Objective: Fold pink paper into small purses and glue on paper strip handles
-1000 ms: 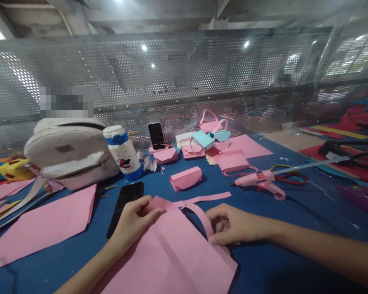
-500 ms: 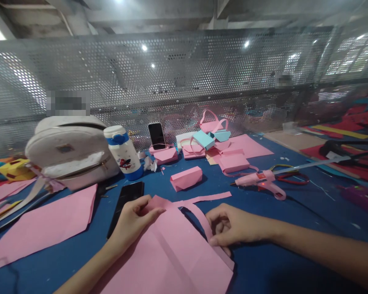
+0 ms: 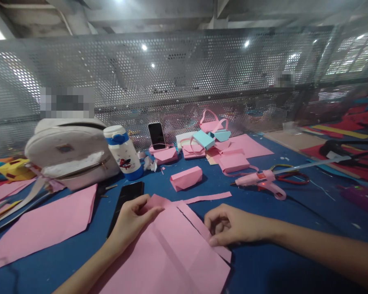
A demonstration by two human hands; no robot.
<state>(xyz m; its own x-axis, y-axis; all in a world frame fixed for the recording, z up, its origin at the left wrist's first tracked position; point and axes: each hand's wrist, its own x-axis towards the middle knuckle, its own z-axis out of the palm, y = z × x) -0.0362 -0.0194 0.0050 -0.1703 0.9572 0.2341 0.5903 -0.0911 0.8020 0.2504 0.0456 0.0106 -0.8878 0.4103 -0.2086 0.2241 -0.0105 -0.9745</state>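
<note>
A large sheet of pink paper lies before me, crossed by faint fold lines. My left hand is closed on its upper left corner, thumb on top. Along the sheet's right edge runs a narrow pink paper strip, parted from it by a thin dark gap. My right hand pinches this strip near its lower part, fingers curled. Another pink strip lies just beyond the sheet. Behind that sits a small folded pink paper box.
A pink glue gun with a lit red light lies to the right, beside red-handled scissors. Left are a black phone, a bottle, a white backpack and more pink paper. Small paper bags stand behind.
The strip in my right hand, bowed up with a wide gap before, now lies nearly straight along the sheet's edge. Its lower end has swung slightly away from the sheet. My left hand stays put.
</note>
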